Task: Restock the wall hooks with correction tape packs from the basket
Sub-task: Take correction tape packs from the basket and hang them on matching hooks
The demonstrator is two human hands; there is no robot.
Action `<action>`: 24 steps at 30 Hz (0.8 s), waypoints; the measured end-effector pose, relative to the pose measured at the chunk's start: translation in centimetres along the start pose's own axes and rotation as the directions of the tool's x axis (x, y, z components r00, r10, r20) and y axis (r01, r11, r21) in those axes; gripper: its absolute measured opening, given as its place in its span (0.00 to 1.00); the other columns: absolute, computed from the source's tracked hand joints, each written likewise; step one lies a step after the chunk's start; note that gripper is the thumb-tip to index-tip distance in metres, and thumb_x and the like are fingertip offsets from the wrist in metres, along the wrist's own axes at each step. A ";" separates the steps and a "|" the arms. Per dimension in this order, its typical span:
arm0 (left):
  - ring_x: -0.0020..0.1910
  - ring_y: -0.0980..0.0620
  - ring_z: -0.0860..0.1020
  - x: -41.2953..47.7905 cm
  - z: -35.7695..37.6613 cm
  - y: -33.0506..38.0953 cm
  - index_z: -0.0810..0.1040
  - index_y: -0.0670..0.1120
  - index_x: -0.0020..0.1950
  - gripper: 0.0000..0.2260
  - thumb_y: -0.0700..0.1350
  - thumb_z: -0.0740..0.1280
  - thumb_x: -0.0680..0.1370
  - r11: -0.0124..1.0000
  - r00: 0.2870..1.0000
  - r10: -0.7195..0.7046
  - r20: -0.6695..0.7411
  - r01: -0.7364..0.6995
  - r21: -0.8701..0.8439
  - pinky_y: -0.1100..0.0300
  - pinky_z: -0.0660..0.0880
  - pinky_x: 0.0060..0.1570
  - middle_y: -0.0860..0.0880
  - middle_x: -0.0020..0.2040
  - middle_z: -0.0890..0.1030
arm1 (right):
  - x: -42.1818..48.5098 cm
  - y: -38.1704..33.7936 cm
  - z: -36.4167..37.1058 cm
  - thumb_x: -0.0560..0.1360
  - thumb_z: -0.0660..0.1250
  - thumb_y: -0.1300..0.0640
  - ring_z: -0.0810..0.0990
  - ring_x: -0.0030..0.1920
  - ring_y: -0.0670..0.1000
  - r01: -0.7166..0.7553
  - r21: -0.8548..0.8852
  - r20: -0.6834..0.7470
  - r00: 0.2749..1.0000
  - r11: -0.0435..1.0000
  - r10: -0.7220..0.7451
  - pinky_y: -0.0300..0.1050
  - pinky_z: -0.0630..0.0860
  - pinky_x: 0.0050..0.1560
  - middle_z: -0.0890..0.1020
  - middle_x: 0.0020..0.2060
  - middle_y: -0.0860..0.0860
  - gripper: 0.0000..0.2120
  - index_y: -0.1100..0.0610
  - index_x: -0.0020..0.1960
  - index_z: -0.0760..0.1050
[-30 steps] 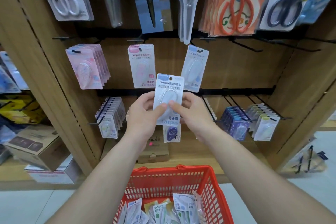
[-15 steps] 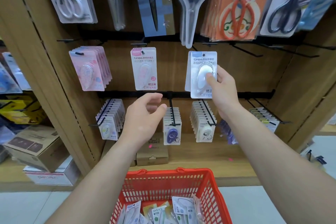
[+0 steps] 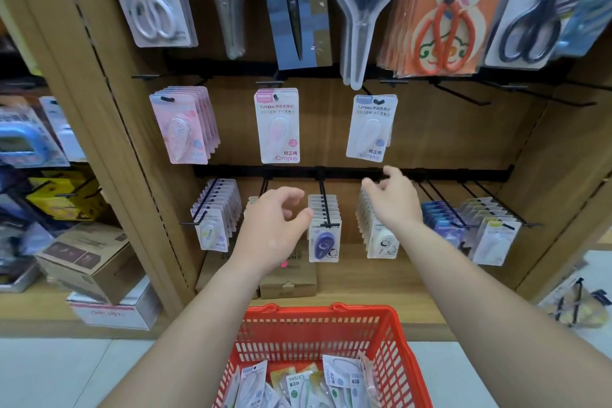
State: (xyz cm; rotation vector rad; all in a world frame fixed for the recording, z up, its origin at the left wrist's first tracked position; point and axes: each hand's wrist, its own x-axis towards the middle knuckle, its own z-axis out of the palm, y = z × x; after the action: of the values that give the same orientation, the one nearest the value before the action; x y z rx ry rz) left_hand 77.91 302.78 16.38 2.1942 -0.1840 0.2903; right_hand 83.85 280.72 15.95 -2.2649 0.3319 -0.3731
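We hold nothing: left hand [image 3: 273, 230] loosely curled, right hand [image 3: 394, 200] relaxed and raised, both held out before the lower hooks [image 3: 324, 205]. A white pack [image 3: 371, 126] hangs above the right hand; more packs [image 3: 298, 384] lie in the basket [image 3: 318, 325].

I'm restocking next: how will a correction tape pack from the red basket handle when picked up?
Probably light: each pack is thin card with a small plastic bubble. The card may flex if pinched by a corner. Loosely heaped in the basket, neighbours will likely slide.
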 end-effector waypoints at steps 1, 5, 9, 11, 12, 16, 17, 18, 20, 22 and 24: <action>0.55 0.59 0.78 -0.4 0.1 -0.4 0.77 0.54 0.68 0.16 0.52 0.69 0.80 1.000 1.000 -0.019 0.025 0.018 0.010 0.60 0.80 0.49 0.56 0.60 0.79 | -1.0 0.9 0.5 0.81 0.64 0.44 0.77 0.67 0.57 0.023 -0.040 0.042 0.999 0.999 -0.022 0.53 0.74 0.63 0.78 0.67 0.55 0.29 0.55 0.78 0.66; 0.53 0.55 0.80 -3.2 0.9 -3.0 0.76 0.52 0.70 0.19 0.52 0.69 0.80 0.990 0.986 -0.099 0.137 0.083 0.117 0.55 0.79 0.54 0.53 0.62 0.80 | -5.0 4.3 2.0 0.81 0.66 0.44 0.78 0.65 0.54 0.121 -0.173 0.255 0.964 0.978 -0.074 0.50 0.75 0.64 0.79 0.66 0.54 0.26 0.56 0.74 0.72; 0.62 0.52 0.79 -7.3 2.2 -7.2 0.76 0.50 0.71 0.20 0.53 0.69 0.80 0.939 0.940 -0.178 0.292 0.074 0.336 0.55 0.76 0.63 0.51 0.67 0.78 | -8.8 8.2 4.2 0.79 0.67 0.42 0.80 0.61 0.52 0.191 -0.266 0.423 0.904 0.945 -0.064 0.52 0.77 0.62 0.80 0.62 0.51 0.22 0.53 0.67 0.77; 0.64 0.50 0.77 -9.7 2.9 -9.8 0.75 0.49 0.71 0.21 0.54 0.69 0.80 0.902 0.892 -0.234 0.386 0.050 0.430 0.55 0.74 0.64 0.50 0.67 0.78 | -10.5 10.7 5.7 0.78 0.69 0.43 0.81 0.60 0.52 0.186 -0.275 0.489 0.872 0.943 -0.030 0.50 0.77 0.61 0.82 0.59 0.51 0.19 0.52 0.64 0.79; 0.65 0.49 0.77 -10.9 3.4 -11.4 0.75 0.49 0.71 0.22 0.55 0.69 0.79 0.887 0.869 -0.271 0.414 0.058 0.459 0.55 0.73 0.65 0.49 0.67 0.78 | -11.4 11.9 6.5 0.78 0.69 0.43 0.81 0.60 0.52 0.178 -0.283 0.527 0.850 0.943 -0.002 0.49 0.77 0.60 0.83 0.58 0.50 0.18 0.52 0.63 0.80; 0.64 0.47 0.77 -15.7 6.1 -17.7 0.76 0.48 0.70 0.27 0.59 0.66 0.75 0.842 0.751 -0.448 0.486 0.171 0.512 0.55 0.73 0.63 0.47 0.67 0.78 | -14.5 17.5 9.9 0.79 0.70 0.47 0.81 0.59 0.54 0.137 -0.319 0.646 0.755 0.938 0.110 0.46 0.75 0.59 0.83 0.58 0.52 0.17 0.56 0.62 0.81; 0.64 0.47 0.77 -16.8 6.8 -19.2 0.75 0.48 0.71 0.26 0.58 0.67 0.76 0.824 0.717 -0.490 0.496 0.195 0.532 0.55 0.73 0.63 0.47 0.67 0.78 | -15.2 18.9 10.7 0.79 0.70 0.47 0.81 0.60 0.55 0.123 -0.328 0.666 0.733 0.937 0.137 0.47 0.75 0.58 0.82 0.59 0.53 0.17 0.56 0.63 0.80; 0.64 0.47 0.77 -17.8 7.6 -20.5 0.74 0.49 0.72 0.25 0.58 0.68 0.78 0.807 0.688 -0.523 0.503 0.210 0.552 0.55 0.72 0.64 0.47 0.68 0.77 | -15.8 20.3 11.6 0.80 0.69 0.48 0.80 0.60 0.55 0.103 -0.340 0.683 0.711 0.935 0.169 0.47 0.75 0.58 0.81 0.60 0.54 0.18 0.57 0.65 0.78; 0.67 0.48 0.76 -19.1 9.2 -22.7 0.72 0.53 0.73 0.25 0.61 0.66 0.78 0.760 0.643 -0.583 0.497 0.216 0.613 0.50 0.69 0.69 0.50 0.70 0.76 | -16.9 22.7 13.3 0.81 0.68 0.48 0.79 0.61 0.55 0.062 -0.362 0.712 0.663 0.930 0.233 0.47 0.75 0.59 0.80 0.64 0.55 0.22 0.58 0.71 0.74; 0.69 0.49 0.75 -19.5 10.7 -24.2 0.71 0.56 0.74 0.27 0.65 0.63 0.76 0.722 0.618 -0.625 0.477 0.226 0.653 0.44 0.64 0.72 0.53 0.71 0.75 | -17.7 24.5 15.0 0.82 0.66 0.47 0.79 0.61 0.55 0.035 -0.375 0.740 0.614 0.926 0.277 0.49 0.75 0.59 0.78 0.67 0.54 0.25 0.56 0.75 0.69; 0.70 0.49 0.74 -19.1 12.0 -25.4 0.71 0.55 0.75 0.28 0.64 0.64 0.77 0.732 0.603 -0.637 0.480 0.279 0.621 0.46 0.65 0.72 0.52 0.73 0.74 | -18.4 26.1 17.0 0.83 0.65 0.48 0.79 0.58 0.54 0.008 -0.371 0.764 0.571 0.929 0.300 0.49 0.75 0.55 0.77 0.67 0.53 0.25 0.55 0.77 0.67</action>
State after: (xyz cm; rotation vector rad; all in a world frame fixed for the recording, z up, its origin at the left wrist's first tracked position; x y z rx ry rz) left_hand 67.20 308.74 -15.34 2.6610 0.1220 -0.8974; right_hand 70.14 281.87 -17.51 -2.4346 0.0867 0.9033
